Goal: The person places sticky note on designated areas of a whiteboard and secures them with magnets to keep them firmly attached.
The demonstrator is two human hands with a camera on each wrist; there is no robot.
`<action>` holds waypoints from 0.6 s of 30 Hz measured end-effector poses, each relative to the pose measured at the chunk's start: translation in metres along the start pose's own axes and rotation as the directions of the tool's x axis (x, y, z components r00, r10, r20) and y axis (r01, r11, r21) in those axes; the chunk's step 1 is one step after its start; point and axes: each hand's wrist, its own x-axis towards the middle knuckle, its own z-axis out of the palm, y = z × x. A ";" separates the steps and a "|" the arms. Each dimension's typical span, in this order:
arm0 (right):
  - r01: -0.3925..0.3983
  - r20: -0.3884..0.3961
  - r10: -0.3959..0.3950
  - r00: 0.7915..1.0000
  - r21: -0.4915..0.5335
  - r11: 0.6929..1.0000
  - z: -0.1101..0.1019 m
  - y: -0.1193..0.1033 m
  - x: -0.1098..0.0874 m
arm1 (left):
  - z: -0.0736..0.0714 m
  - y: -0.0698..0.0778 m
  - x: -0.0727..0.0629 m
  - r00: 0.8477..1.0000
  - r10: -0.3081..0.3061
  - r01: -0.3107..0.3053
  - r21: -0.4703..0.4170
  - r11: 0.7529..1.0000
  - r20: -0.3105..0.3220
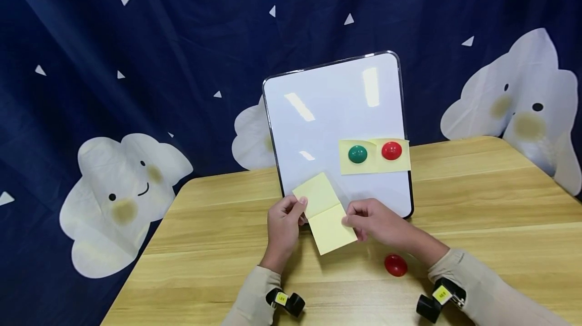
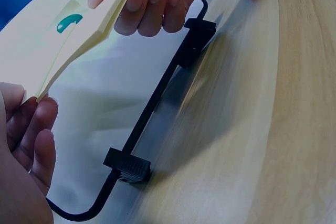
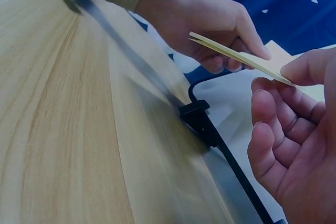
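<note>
Both hands hold a pale yellow paper with a crease across its middle, in front of a small whiteboard's lower edge. My left hand pinches its left edge between thumb and fingers. On the opposite edge, my right hand grips it by thumb and fingertips. Seen side-on in the right wrist view, the paper shows two thin layers at one end. Behind it on the whiteboard, another yellow paper lies flat under a green magnet and a red magnet.
A loose red magnet lies on the wooden table below my right hand. The whiteboard leans upright, with a black wire stand and clips along its bottom. A dark blue curtain with clouds hangs behind.
</note>
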 end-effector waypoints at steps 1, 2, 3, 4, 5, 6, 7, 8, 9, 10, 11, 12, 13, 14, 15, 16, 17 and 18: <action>-0.001 0.001 0.001 1.000 0.001 1.000 0.000 0.000 0.000 | 0.000 0.000 0.000 1.000 0.000 0.000 0.001 1.000 -0.001; 0.000 0.001 0.000 1.000 0.002 1.000 0.000 0.000 0.000 | 0.000 0.000 0.000 1.000 0.001 -0.001 0.002 1.000 -0.002; 0.000 0.002 0.000 1.000 0.003 1.000 0.000 0.000 0.000 | 0.000 0.001 0.000 1.000 0.002 -0.002 0.001 1.000 -0.003; 0.001 0.003 -0.001 1.000 0.005 1.000 0.000 0.000 0.000 | 0.000 0.001 0.000 1.000 0.002 -0.002 0.004 1.000 -0.004; 0.002 0.004 -0.002 1.000 0.006 1.000 0.000 0.000 0.000 | 0.000 0.001 0.000 1.000 0.003 -0.003 0.005 1.000 -0.005; 0.003 0.004 -0.003 1.000 0.007 1.000 0.000 0.000 0.000 | 0.000 0.001 0.000 1.000 0.002 -0.002 0.005 1.000 -0.007; 0.004 0.004 -0.004 1.000 0.008 1.000 0.000 0.000 0.000 | 0.000 0.001 0.000 1.000 0.003 -0.003 0.006 1.000 -0.009; 0.005 0.004 -0.005 1.000 0.008 1.000 0.000 0.000 0.000 | 0.000 0.002 0.000 1.000 0.003 -0.003 0.006 1.000 -0.010; 0.005 0.005 -0.005 1.000 0.009 1.000 0.000 0.000 0.000 | 0.000 0.002 0.000 1.000 0.004 -0.003 0.005 1.000 -0.012; 0.005 0.006 -0.006 1.000 0.010 1.000 0.000 0.000 0.000 | 0.000 0.002 0.000 1.000 0.003 -0.003 0.007 1.000 -0.013; 0.005 0.007 -0.006 1.000 0.011 1.000 0.000 0.001 0.000 | 0.000 0.002 0.000 1.000 0.002 -0.002 0.006 1.000 -0.013; 0.006 0.009 -0.006 1.000 0.011 1.000 0.000 0.001 0.000 | 0.000 0.002 0.000 1.000 -0.001 0.001 0.009 1.000 -0.014; 0.007 0.010 -0.007 1.000 0.011 1.000 0.000 0.001 0.000 | 0.000 0.002 0.000 1.000 -0.004 0.004 0.010 1.000 -0.016; 0.007 0.011 -0.007 1.000 0.013 1.000 0.000 0.002 0.000 | -0.001 0.003 0.000 1.000 -0.012 0.012 0.008 1.000 -0.020; 0.008 0.011 -0.008 1.000 0.015 1.000 0.000 0.002 0.000 | -0.001 0.002 0.001 0.999 -0.033 0.033 -0.009 0.999 -0.038; 0.010 0.011 -0.010 1.000 0.014 1.000 -0.001 0.002 0.000 | -0.002 0.002 0.002 0.997 -0.049 0.048 -0.027 0.998 -0.057; 0.013 0.009 -0.013 1.000 0.011 1.000 -0.001 0.002 -0.001 | -0.004 0.002 0.004 0.995 -0.068 0.065 -0.049 0.997 -0.077; 0.016 0.005 -0.016 1.000 0.009 1.000 -0.002 0.002 -0.001 | -0.007 0.002 0.006 0.992 -0.083 0.076 -0.069 0.995 -0.097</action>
